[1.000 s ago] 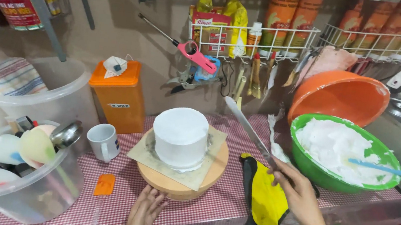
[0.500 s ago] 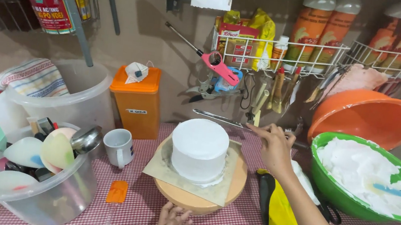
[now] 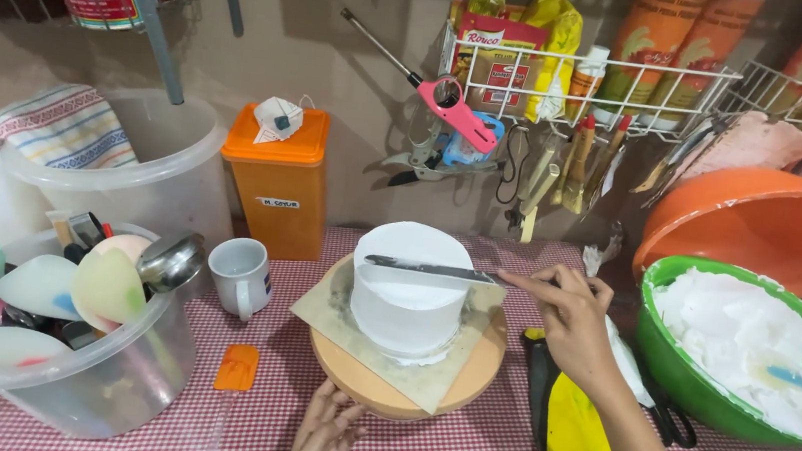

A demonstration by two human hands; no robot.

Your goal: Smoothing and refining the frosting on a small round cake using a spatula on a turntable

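Note:
A small round cake (image 3: pixel 409 302) covered in white frosting stands on a square board atop a wooden turntable (image 3: pixel 373 386). My right hand (image 3: pixel 567 315) grips a long metal palette knife (image 3: pixel 426 269), and its blade lies flat across the top of the cake. My left hand (image 3: pixel 325 436) rests with fingers spread against the near edge of the turntable, holding nothing.
A green bowl of white frosting (image 3: pixel 755 346) with a blue spatula in it sits at right, with an orange bowl (image 3: pixel 764 222) behind. A white mug (image 3: pixel 240 276), an orange box (image 3: pixel 281 180) and clear tubs of tools (image 3: pixel 57 327) stand at left. A yellow cloth (image 3: pixel 578 442) lies near the front edge.
My right hand has swung the palette knife from the right of the table over to the cake and laid the blade on top. My left hand stayed at the turntable.

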